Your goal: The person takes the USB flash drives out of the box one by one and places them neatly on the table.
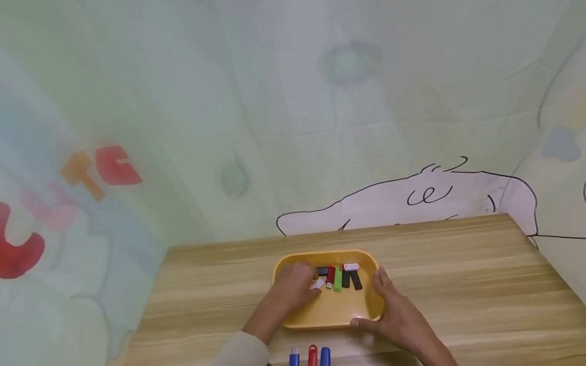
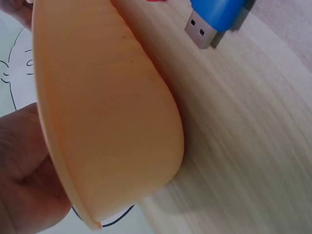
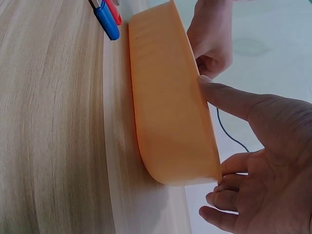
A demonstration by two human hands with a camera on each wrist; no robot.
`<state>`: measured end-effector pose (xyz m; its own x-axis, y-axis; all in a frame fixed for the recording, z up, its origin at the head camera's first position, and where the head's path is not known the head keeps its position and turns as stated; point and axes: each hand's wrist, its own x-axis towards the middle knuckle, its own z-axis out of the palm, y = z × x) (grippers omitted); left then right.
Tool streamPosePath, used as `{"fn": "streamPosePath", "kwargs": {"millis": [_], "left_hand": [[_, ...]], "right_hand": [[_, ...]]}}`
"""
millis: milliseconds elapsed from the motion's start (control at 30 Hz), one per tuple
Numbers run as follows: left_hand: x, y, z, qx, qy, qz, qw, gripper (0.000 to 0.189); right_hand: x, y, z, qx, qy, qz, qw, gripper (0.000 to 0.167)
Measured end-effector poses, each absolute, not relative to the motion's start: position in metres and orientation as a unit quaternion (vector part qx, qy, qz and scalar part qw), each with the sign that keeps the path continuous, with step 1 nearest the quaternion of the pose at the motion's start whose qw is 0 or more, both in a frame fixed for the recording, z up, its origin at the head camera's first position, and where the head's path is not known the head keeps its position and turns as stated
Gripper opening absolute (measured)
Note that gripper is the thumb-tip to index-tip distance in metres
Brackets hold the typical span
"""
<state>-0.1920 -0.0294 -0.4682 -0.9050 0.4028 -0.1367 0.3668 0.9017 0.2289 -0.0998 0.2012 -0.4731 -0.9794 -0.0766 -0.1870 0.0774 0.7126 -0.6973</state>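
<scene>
From the head view, your left hand reaches into the shallow yellow plastic tray on the light wooden tabletop, fingers pinching a small white USB stick. Red, green and black sticks lie just beside it. Your right hand rests on the tray's right rim, fingers relaxed. 3 capped sticks, blue, red, blue, lie near the tabletop's front edge.

In the left wrist view, the tray's outer wall fills the frame, with 1 blue USB stick nearby.

In the right wrist view, your straight fingers touch the rim.

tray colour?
Yellow-orange tray, plain with no pattern; it shows best in the head view.
</scene>
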Motion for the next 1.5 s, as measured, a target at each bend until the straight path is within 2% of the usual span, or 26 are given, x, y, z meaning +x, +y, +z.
{"fn": "streamPosePath", "kwargs": {"millis": [333, 867, 1500], "left_hand": [[-0.193, -0.028, -0.475, 0.193, 0.968, 0.111, 0.113, 0.019], [-0.19, -0.026, -0.476, 0.177, 0.973, 0.101, 0.106, 0.017], [-0.175, -0.025, -0.458, 0.167, 0.973, 0.151, 0.056, 0.016]], "right_hand": [[-0.098, 0.199, -0.477, 0.001, 0.92, -0.38, 0.101, 0.126], [-0.097, 0.198, -0.475, 0.001, 0.917, -0.385, 0.102, 0.126], [-0.1, 0.202, -0.477, -0.001, 0.924, -0.371, 0.095, 0.126]]}}
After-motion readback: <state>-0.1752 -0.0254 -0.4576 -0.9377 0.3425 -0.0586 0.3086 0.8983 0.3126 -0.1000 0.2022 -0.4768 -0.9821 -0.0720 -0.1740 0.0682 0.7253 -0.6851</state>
